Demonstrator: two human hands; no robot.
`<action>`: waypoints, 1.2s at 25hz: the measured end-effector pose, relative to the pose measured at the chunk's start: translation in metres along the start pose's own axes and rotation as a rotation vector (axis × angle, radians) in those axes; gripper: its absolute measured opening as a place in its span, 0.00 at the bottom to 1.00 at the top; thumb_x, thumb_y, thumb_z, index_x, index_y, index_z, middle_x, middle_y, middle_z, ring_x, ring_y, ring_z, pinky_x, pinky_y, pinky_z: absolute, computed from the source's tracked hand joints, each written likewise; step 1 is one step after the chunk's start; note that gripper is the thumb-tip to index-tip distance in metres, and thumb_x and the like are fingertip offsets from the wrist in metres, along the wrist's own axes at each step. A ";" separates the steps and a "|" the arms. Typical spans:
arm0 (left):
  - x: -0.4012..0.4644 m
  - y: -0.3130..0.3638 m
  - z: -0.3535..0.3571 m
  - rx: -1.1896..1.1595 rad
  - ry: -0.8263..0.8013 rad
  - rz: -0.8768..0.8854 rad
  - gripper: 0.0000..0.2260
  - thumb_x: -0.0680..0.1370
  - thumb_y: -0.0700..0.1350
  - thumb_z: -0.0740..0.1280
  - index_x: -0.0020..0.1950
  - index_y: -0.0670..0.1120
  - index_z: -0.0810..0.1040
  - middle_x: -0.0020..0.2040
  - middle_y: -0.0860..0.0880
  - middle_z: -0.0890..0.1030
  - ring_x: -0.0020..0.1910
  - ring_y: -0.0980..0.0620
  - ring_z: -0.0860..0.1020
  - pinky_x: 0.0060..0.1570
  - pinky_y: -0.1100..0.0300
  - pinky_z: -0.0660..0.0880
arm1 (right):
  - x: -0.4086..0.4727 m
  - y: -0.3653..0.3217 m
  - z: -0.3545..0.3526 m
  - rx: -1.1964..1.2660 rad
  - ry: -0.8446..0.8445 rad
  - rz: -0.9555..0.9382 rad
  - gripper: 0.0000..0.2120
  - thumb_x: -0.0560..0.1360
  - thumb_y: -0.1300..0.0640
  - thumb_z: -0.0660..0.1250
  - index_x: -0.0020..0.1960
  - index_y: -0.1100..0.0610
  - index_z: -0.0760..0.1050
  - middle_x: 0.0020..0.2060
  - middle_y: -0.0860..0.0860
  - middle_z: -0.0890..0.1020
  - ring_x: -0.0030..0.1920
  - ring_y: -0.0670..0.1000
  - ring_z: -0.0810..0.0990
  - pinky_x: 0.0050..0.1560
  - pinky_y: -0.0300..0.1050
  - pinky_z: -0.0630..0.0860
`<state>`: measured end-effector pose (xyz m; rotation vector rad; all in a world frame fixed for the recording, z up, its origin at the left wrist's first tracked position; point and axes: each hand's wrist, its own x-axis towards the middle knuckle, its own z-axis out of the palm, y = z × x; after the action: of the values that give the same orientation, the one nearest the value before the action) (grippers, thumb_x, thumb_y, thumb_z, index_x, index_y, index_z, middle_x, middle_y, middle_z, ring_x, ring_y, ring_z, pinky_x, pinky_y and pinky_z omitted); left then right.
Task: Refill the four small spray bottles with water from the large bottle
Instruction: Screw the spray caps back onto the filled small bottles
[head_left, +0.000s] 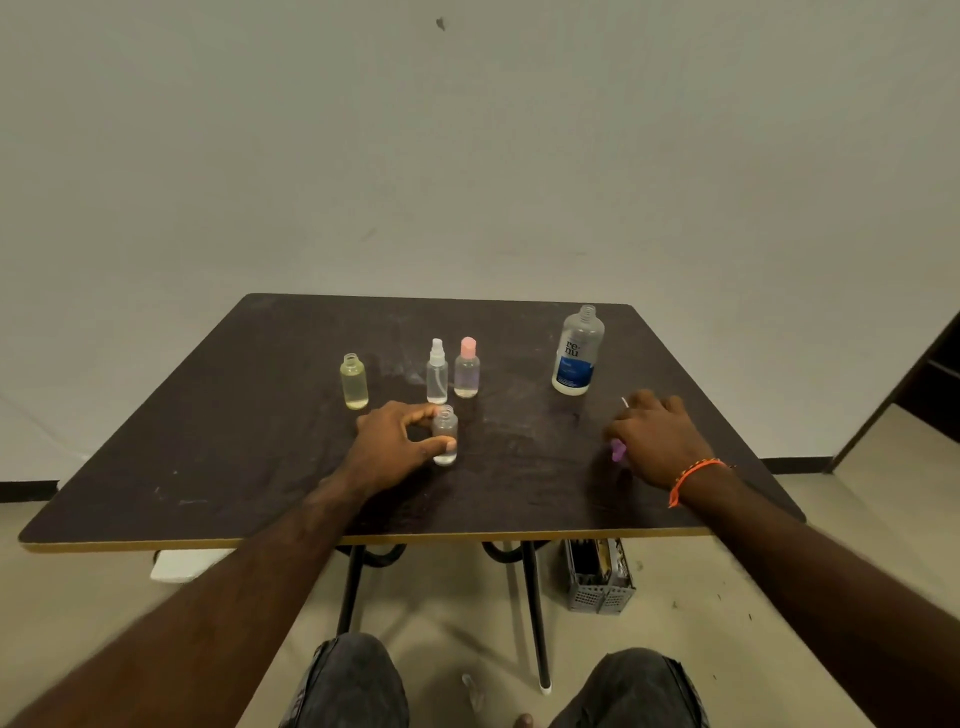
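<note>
Bare table (218, 447) on the near left, open to a reach. Mid-table cluster blocks a straight path: yellow bottle (355, 382), spray-capped bottle (437, 370) and pink-capped bottle (467, 368), the last two just beside each other. Left hand (397, 441) and its open small bottle (445, 435) sit directly before them. Wide gap between cluster and large bottle (577, 351). Right hand (657, 439) occupies the near right.

The large clear bottle (577, 351) with a blue label stands upright and uncapped at the far right. Four small bottles stand upright: a yellowish open bottle (354, 382), a white-sprayer bottle (437, 371), a pink-capped bottle (466, 368), and an uncapped clear bottle (445, 435) nearest.
</note>
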<state>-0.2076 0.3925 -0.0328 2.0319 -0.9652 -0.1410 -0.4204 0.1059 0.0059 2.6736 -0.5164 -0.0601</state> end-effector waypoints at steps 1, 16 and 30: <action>-0.001 0.001 0.000 -0.013 0.009 -0.005 0.20 0.74 0.50 0.79 0.66 0.53 0.84 0.53 0.70 0.81 0.49 0.75 0.73 0.74 0.48 0.66 | 0.000 0.000 0.002 -0.028 -0.019 -0.027 0.15 0.78 0.48 0.67 0.64 0.44 0.77 0.63 0.47 0.79 0.70 0.55 0.64 0.63 0.56 0.65; -0.009 0.003 0.004 0.011 0.041 -0.045 0.23 0.76 0.54 0.78 0.70 0.55 0.81 0.61 0.62 0.81 0.63 0.60 0.74 0.74 0.45 0.62 | 0.009 -0.055 -0.057 0.727 0.681 -0.060 0.11 0.77 0.53 0.71 0.59 0.51 0.81 0.54 0.49 0.84 0.55 0.50 0.81 0.55 0.50 0.77; -0.011 -0.003 0.010 0.051 0.063 -0.030 0.13 0.76 0.57 0.76 0.60 0.59 0.85 0.48 0.64 0.84 0.50 0.78 0.72 0.61 0.54 0.62 | 0.043 -0.155 -0.082 1.133 0.436 -0.052 0.10 0.76 0.53 0.72 0.56 0.50 0.81 0.48 0.47 0.85 0.47 0.43 0.82 0.53 0.46 0.81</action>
<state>-0.2176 0.3943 -0.0440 2.0856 -0.9077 -0.0685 -0.3168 0.2538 0.0195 3.5803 -0.3855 1.0756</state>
